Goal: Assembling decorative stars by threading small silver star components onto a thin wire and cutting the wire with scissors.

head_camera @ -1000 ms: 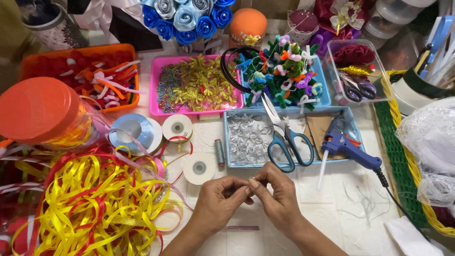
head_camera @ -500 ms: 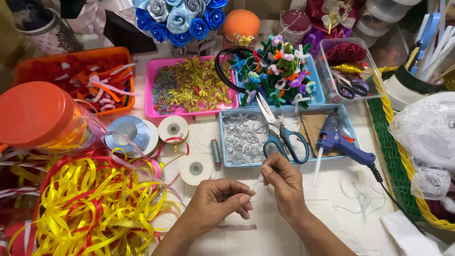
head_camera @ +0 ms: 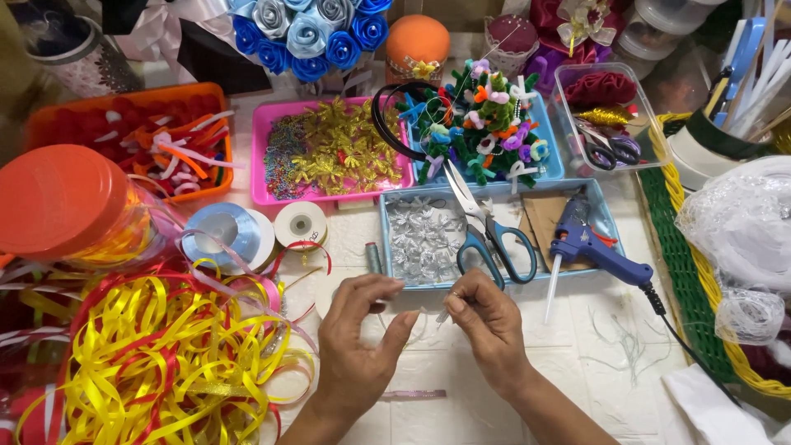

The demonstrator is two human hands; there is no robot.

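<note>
Two hands meet low in the middle of a white desk (head_camera: 593, 371) that is crowded with craft things. The left hand (head_camera: 358, 346) has its fingers bent and its thumb out, and the right hand (head_camera: 486, 325) pinches its fingertips together. Between them runs a thin clear strand (head_camera: 422, 323), and both hands hold it with their fingertips just above the desk. It is too thin to tell what it is made of. Just behind the hands is a blue tray (head_camera: 395, 247) with shiny silver bows in it. A pair of blue-handled scissors (head_camera: 494, 239) lies across that tray, and a blue glue gun (head_camera: 597, 247) lies at its right end. To the left of the hands is a big heap of yellow and red ribbon (head_camera: 156, 363). Near that heap are two rolls of ribbon (head_camera: 247, 231) and a jar with an orange lid (head_camera: 58, 202). Farther back is a pink tray (head_camera: 329, 152) full of gold bits, and next to it a tray of bright fuzzy pipe cleaners (head_camera: 482, 124).
</note>
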